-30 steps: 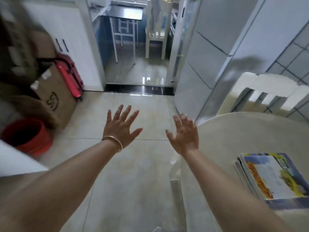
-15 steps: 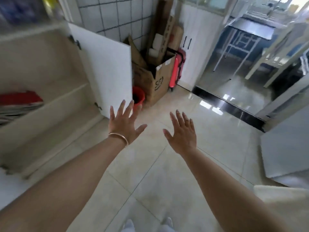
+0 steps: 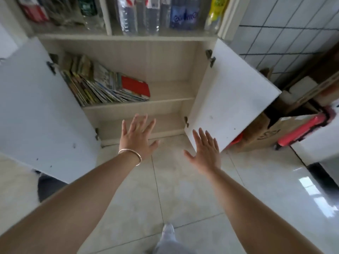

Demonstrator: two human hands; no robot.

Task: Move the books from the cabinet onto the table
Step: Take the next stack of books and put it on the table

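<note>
Head view: both arms stretched forward toward the open cabinet, nothing carried.
Left hand point(image 3: 138, 138): fingers spread flat, empty, thin metal bangle point(image 3: 130, 155) at the wrist; held ahead of the lower shelf edge, likely readying to reach up for the stack.
Right hand point(image 3: 205, 152): fingers splayed too, empty, hovering just in front of the white right cabinet door point(image 3: 229, 99); not touching it as far as can be told.
Books point(image 3: 104, 85): thin colourful paperbacks leaning in a slanted pile on the left of the middle shelf, red cover on the outermost; slumped because nothing props the right side.
Cream wooden cabinet point(image 3: 165, 103): both doors swung wide, giving clear access; bottom shelf bare where visible.
Upper shelf: blurred bottles and packets point(image 3: 183, 13).
Surroundings: brown cardboard box point(image 3: 260, 131) beside the right door, pale tiled floor point(image 3: 183, 195).
Table: out of view.
</note>
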